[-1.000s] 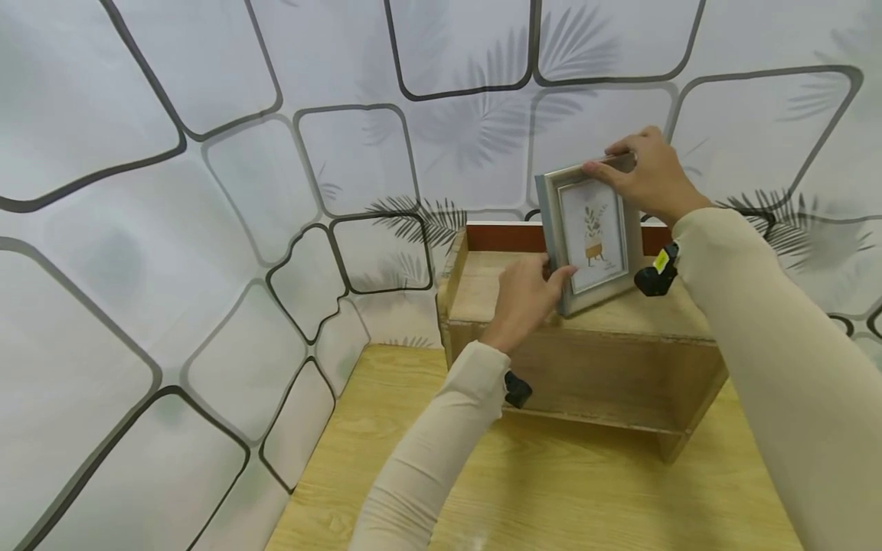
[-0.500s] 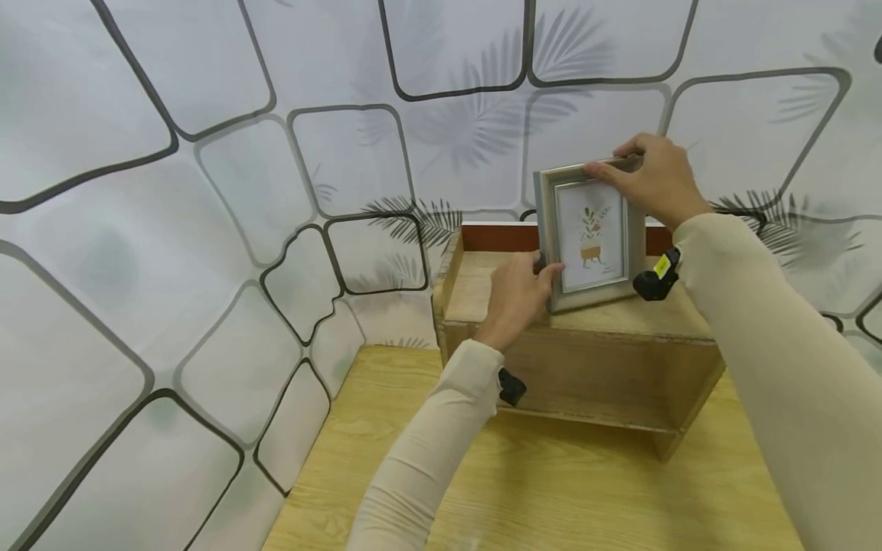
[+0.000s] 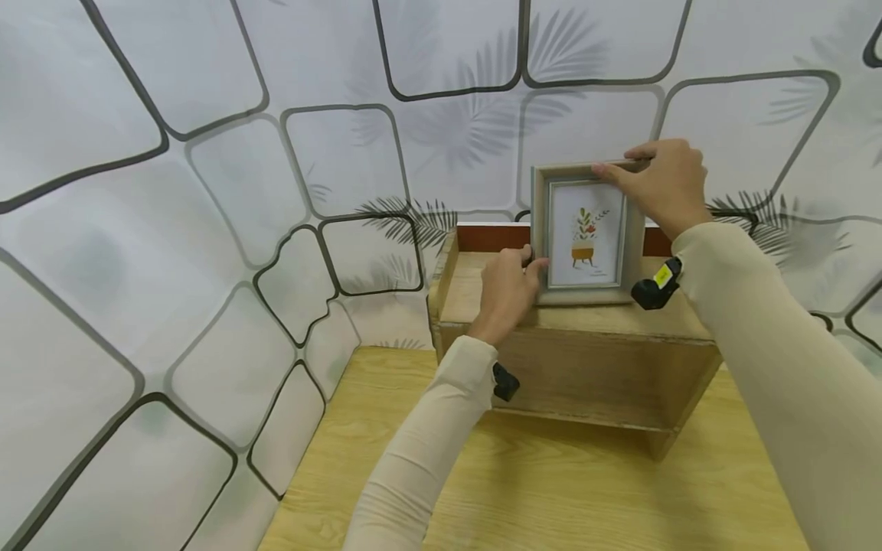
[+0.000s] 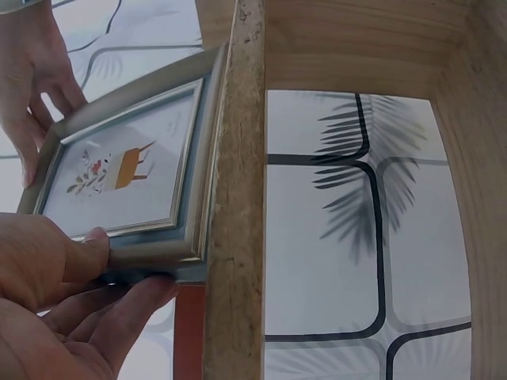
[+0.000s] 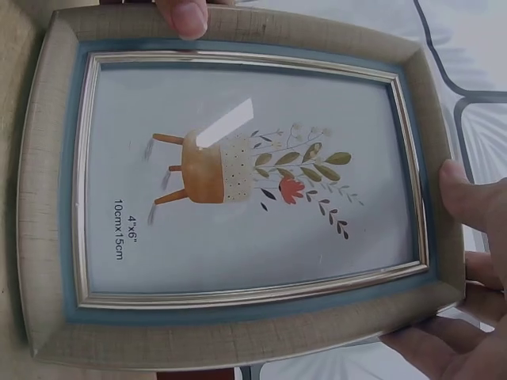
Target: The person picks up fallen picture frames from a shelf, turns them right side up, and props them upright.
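Observation:
A picture frame (image 3: 589, 233) with a beige border and a plant-pot print stands nearly upright on top of a small wooden shelf (image 3: 482, 314). My left hand (image 3: 506, 295) pinches its lower left side, thumb in front and fingers behind. At the frame's top right corner, my right hand (image 3: 664, 184) grips with the thumb on the front edge; its fingers reach behind. The right wrist view shows the print close up, with the size text beside the pot. In the left wrist view the frame's bottom edge lies against the shelf board (image 4: 238, 206).
The shelf has an open compartment (image 3: 586, 375) below its top board and a red-brown strip (image 3: 489, 238) along the back. It stands on a yellow wood-grain surface (image 3: 551, 497). Patterned wall covering (image 3: 468, 145) rises behind and at the left.
The picture frame has turned to face me squarely and stands straighter, its left side shifted slightly left. Both hands have kept their hold and moved with it.

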Available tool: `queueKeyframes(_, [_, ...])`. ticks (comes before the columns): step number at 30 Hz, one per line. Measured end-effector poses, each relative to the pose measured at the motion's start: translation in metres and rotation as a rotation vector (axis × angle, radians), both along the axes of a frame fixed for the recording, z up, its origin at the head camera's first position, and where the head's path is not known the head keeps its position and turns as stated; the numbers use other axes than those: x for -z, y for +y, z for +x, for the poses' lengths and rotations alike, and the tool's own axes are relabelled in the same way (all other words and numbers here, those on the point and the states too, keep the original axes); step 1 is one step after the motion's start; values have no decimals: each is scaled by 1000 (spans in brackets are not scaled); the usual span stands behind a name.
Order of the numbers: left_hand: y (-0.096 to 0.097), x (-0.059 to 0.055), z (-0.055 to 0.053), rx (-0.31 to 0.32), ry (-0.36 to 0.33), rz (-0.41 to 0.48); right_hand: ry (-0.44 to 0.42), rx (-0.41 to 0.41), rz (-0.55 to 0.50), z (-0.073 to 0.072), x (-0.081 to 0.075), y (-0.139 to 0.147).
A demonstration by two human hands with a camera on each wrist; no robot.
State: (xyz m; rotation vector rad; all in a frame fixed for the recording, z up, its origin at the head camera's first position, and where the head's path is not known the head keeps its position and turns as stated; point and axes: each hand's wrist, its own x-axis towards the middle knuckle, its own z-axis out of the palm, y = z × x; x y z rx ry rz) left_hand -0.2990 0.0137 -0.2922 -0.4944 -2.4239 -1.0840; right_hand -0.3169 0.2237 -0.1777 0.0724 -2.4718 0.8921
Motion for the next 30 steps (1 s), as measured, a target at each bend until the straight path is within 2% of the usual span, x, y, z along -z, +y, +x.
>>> queueKeyframes(9, [-1, 0, -4, -9, -26, 19, 38, 63, -31, 2, 0, -5])
queueKeyframes(21, [-3, 1, -6, 6, -20, 24, 75, 69, -41, 2, 4, -10])
queueKeyframes(30, [-4, -4, -9, 18, -28, 14, 106, 59, 32, 1, 7, -10])
